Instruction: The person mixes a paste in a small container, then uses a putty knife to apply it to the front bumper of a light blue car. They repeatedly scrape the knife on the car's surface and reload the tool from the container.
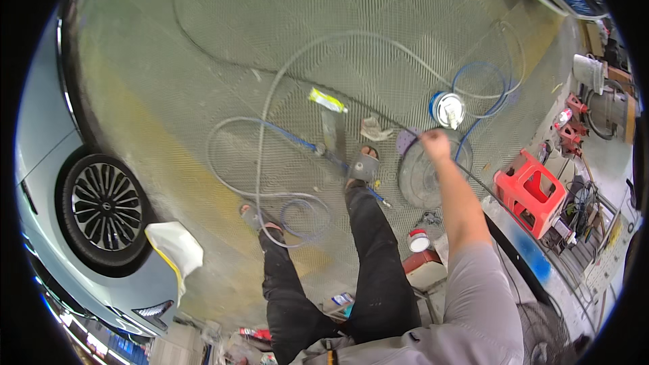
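My right hand (435,144) reaches out over a round grey stool-like top (420,179), its fingers closed. At the fingertips is a purple sanding disc (405,141) with small holes, which the hand appears to pinch by its edge. Just beyond the hand stands an open can (447,109) with a blue side and something pale on top. A crumpled pale cloth or paper (375,129) lies on the floor to the left of the disc. My left hand is out of view.
A grey hose (265,122) and a blue hose (287,134) loop over the ribbed floor around my feet. A yellow-green tube (328,101) lies ahead. To the right are a red stool (531,192) and clutter; at left, a car wheel (105,206) and a loose white panel (177,250).
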Tool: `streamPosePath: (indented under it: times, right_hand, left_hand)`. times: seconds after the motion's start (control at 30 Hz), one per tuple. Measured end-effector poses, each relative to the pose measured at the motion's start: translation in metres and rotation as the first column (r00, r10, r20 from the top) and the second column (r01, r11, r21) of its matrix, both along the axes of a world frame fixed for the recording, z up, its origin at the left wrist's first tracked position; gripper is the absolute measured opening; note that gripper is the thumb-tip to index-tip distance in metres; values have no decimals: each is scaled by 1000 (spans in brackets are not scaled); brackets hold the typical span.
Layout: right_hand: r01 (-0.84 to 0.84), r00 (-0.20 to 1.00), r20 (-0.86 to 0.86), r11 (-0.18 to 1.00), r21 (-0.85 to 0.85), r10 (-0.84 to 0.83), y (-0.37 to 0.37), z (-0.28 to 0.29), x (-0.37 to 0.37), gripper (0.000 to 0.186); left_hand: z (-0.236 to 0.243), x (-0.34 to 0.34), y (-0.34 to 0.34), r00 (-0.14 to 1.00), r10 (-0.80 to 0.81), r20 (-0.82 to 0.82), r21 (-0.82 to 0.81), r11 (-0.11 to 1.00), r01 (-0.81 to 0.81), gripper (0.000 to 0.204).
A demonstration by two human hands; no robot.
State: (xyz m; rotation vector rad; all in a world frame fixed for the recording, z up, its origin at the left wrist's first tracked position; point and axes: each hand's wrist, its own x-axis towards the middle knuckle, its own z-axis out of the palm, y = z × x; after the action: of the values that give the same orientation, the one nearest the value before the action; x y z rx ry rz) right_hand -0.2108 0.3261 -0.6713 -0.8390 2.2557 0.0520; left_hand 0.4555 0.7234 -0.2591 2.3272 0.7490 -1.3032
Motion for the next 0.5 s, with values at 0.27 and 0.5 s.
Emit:
streamPosePath:
  times: [0.27, 0.5]
  right_hand:
    - [66, 898, -440, 980, 186, 24, -40, -140, -148, 155]
    - [141, 913, -405, 971, 195, -51, -54, -201, -180, 159]
  left_hand:
    - [-64, -79, -40, 994, -101, 37, 157, 983, 94, 41]
    - [-35, -51, -20, 983, -171, 65, 253, 956, 150, 39]
